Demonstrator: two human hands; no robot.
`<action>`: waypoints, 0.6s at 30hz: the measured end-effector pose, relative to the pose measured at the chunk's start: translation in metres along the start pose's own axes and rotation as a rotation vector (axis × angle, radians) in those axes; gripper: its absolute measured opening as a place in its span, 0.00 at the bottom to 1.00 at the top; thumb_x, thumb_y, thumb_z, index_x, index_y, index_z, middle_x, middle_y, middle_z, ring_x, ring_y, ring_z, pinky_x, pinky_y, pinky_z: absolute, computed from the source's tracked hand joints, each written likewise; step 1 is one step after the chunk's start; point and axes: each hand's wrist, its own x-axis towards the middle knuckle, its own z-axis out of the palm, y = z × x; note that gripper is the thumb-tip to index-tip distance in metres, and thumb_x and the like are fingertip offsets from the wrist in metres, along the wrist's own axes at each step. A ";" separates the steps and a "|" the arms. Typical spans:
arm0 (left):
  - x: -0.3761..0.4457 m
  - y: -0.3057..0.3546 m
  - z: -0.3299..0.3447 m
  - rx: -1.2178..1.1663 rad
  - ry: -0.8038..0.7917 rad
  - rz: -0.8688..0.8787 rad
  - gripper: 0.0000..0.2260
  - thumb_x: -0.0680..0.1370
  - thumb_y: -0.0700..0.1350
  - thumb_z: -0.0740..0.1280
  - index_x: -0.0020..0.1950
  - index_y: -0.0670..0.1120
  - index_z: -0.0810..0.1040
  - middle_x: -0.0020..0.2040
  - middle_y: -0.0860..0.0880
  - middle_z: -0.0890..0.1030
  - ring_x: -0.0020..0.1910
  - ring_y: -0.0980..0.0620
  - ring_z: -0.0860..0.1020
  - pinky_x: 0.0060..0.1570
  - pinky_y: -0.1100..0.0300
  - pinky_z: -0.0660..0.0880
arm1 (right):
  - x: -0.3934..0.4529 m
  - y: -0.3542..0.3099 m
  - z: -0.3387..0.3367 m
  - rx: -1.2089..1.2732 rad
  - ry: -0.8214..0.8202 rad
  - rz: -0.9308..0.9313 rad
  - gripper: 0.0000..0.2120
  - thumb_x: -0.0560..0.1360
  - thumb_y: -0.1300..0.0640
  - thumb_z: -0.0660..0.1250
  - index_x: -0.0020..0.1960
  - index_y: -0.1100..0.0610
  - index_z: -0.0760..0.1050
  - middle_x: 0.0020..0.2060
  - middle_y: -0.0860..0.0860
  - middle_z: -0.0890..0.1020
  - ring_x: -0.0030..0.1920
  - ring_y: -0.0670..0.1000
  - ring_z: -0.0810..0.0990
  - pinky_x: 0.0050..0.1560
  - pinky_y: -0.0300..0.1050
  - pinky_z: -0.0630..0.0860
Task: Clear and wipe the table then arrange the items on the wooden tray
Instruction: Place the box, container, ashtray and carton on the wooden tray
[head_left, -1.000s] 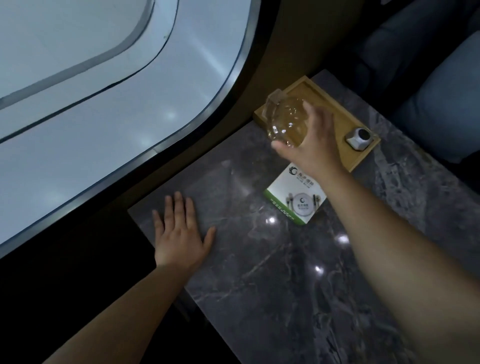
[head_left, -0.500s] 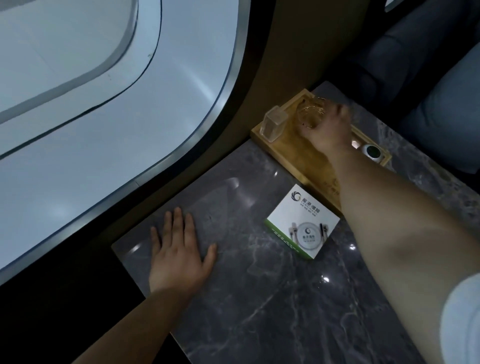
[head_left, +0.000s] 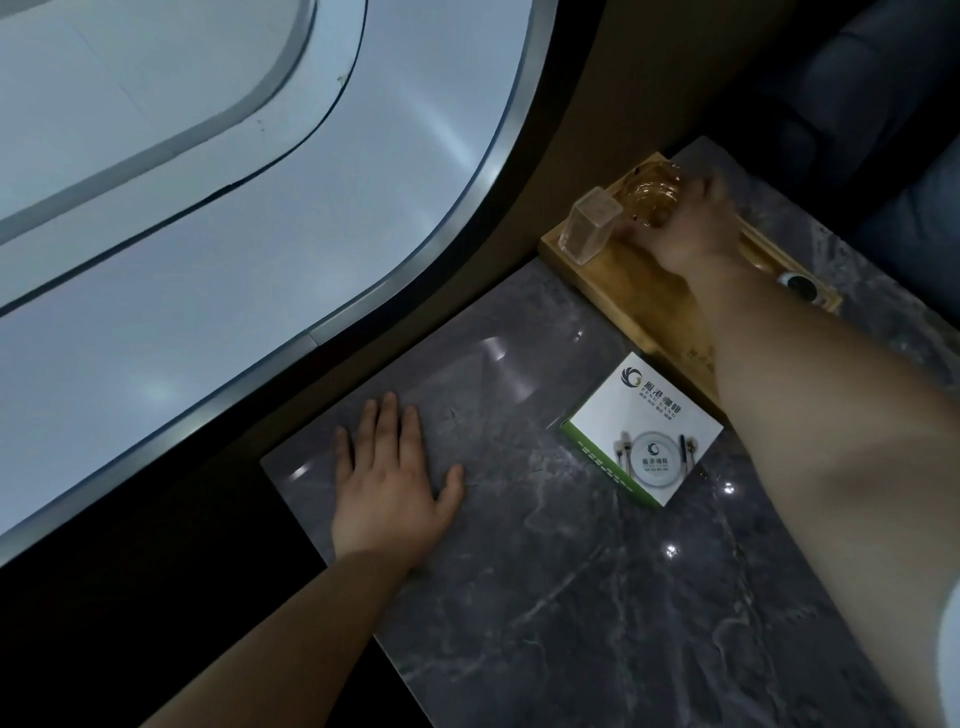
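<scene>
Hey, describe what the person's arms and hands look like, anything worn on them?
Both forearms are bare, with no long sleeves. The left hand and the right hand show no gloves, and no rings, watch or bracelet can be seen. At the lower right edge of the view, a bit of a pale, whitish short sleeve shows on the right upper arm.

The right hand (head_left: 685, 234) has carried the round glass (head_left: 652, 200) from mid-air down onto the wooden tray (head_left: 649, 301), toward one o'clock.
</scene>
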 end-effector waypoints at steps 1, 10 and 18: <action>0.000 0.000 0.000 -0.007 0.003 -0.002 0.36 0.76 0.65 0.53 0.76 0.42 0.59 0.77 0.41 0.59 0.77 0.44 0.52 0.74 0.41 0.47 | -0.004 -0.002 -0.005 -0.018 0.002 -0.011 0.52 0.65 0.27 0.63 0.76 0.58 0.51 0.77 0.58 0.49 0.75 0.61 0.51 0.72 0.62 0.55; 0.000 0.001 -0.002 -0.016 0.006 -0.023 0.36 0.76 0.65 0.53 0.77 0.43 0.58 0.77 0.43 0.59 0.77 0.44 0.51 0.74 0.43 0.46 | -0.149 0.015 -0.041 0.204 0.058 -0.238 0.32 0.74 0.38 0.62 0.72 0.52 0.62 0.76 0.54 0.54 0.75 0.58 0.52 0.70 0.62 0.61; 0.000 0.001 -0.002 -0.025 0.009 -0.023 0.35 0.76 0.64 0.54 0.77 0.43 0.58 0.77 0.42 0.59 0.76 0.44 0.52 0.74 0.43 0.46 | -0.252 0.056 0.000 0.011 -0.198 -0.265 0.52 0.60 0.24 0.64 0.75 0.49 0.54 0.77 0.57 0.50 0.75 0.60 0.48 0.72 0.62 0.53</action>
